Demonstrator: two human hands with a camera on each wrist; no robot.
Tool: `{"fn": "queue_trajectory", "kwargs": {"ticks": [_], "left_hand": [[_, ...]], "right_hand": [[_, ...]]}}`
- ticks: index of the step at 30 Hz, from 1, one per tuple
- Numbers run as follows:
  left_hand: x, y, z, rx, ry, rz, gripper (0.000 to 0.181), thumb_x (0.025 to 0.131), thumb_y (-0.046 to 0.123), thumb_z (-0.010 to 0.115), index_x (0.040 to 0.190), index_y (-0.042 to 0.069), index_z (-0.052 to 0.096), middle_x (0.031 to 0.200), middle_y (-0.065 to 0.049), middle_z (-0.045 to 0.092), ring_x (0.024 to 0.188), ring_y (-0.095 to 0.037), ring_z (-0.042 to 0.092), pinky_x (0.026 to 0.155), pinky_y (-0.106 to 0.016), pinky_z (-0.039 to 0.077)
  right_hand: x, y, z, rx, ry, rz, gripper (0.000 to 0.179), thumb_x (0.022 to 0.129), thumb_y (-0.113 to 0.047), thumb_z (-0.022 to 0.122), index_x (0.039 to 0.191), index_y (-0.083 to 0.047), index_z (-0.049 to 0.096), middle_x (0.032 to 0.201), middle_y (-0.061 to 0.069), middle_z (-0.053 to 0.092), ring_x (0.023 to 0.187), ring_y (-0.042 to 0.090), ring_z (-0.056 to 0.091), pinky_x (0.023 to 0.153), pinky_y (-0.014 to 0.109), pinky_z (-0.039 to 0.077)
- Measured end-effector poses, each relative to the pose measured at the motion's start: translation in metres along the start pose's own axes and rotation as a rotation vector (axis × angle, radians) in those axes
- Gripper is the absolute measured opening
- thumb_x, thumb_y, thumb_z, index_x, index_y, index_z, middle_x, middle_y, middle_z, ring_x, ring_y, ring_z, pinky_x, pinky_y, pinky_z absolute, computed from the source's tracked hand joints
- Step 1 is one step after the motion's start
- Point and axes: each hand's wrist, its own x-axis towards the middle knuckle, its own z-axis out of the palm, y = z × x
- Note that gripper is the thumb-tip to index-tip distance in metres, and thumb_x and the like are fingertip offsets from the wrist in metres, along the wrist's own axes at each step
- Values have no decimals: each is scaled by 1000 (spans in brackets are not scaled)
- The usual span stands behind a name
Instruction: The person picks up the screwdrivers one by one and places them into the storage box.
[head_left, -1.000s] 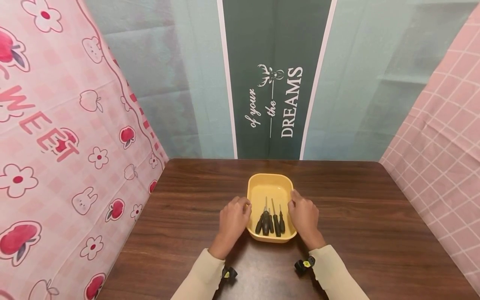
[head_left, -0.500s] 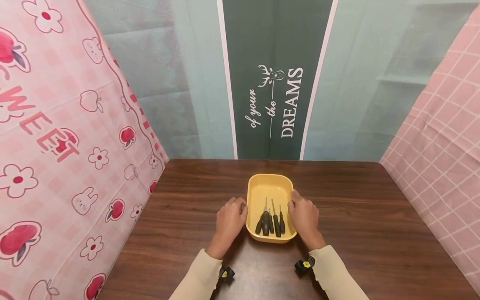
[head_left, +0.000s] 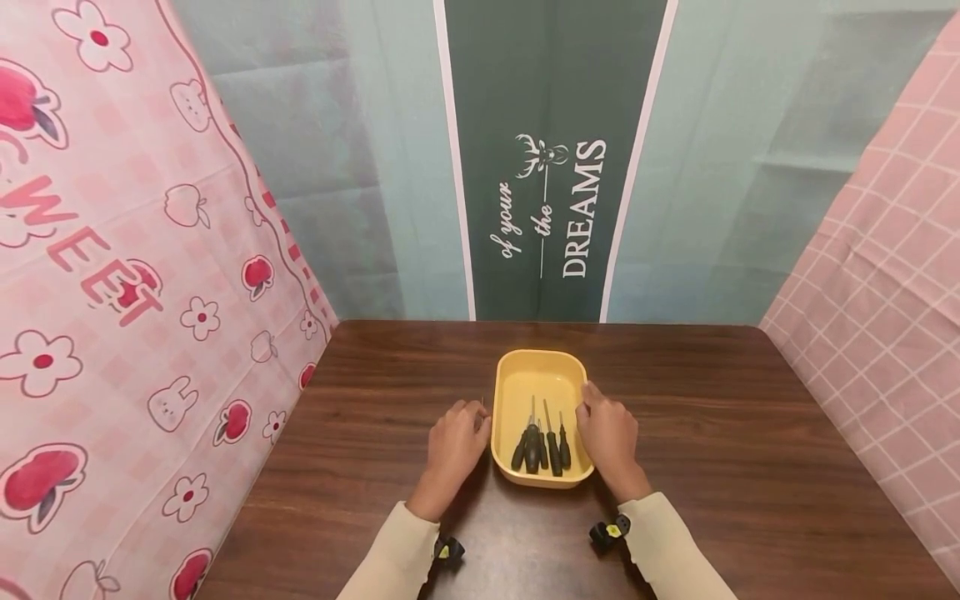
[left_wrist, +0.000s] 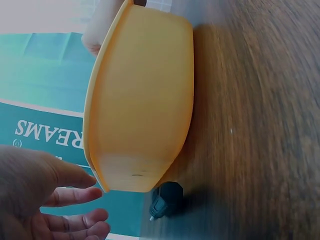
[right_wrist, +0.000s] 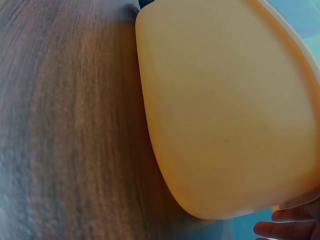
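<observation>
A yellow tray (head_left: 542,367) holds several black-handled screwdrivers (head_left: 553,454), shanks pointing away from me. To its left is my left hand (head_left: 456,437), fingers loosely bent and holding nothing; in the left wrist view the thumb (left_wrist: 75,175) is close to the tray's rim. A further black handle (left_wrist: 167,198) with a small metal tip lies on the table beside the tray, low by the left hand; in the head view that hand hides most of it. My right hand (head_left: 609,429) grips the tray's right rim, its fingers (right_wrist: 285,230) partly cut off in the right wrist view.
The brown wooden table (head_left: 675,375) extends to both sides of the tray. Behind it hangs a green cloth (head_left: 540,100) with lettering. Pink patterned cloths stand at the left (head_left: 150,333) and right (head_left: 885,275).
My left hand has come off the tray's left rim and moved a little left. The right hand and the screwdrivers in the tray look nearly unchanged.
</observation>
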Motion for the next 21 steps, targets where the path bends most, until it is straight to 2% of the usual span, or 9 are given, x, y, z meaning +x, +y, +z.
{"fn": "queue_trajectory", "kwargs": {"ticks": [8, 14, 21], "left_hand": [[-1, -6, 2, 10, -25, -18, 8, 87, 20, 79, 84, 17, 73, 80, -2, 69, 67, -28, 68, 51, -39, 51], [-1, -11, 0, -16, -63, -45, 10, 87, 21, 79, 80, 17, 72, 81, -3, 72, 70, -28, 70, 52, -39, 52], [-2, -13, -1, 5, -102, -78, 15, 87, 23, 80, 77, 18, 69, 76, -3, 70, 66, -26, 68, 50, -38, 50]], "right_hand": [[3, 0, -1, -20, -1, -2, 6, 90, -5, 62, 95, -6, 64, 56, 8, 48, 46, 27, 43, 43, 47, 39], [3, 0, -2, -24, -10, -4, 4, 91, -6, 62, 95, -6, 63, 57, 7, 47, 46, 26, 43, 43, 46, 39], [3, 1, -2, -28, -3, -12, 4, 90, -7, 63, 93, -6, 62, 57, 10, 50, 47, 30, 47, 44, 49, 40]]}}
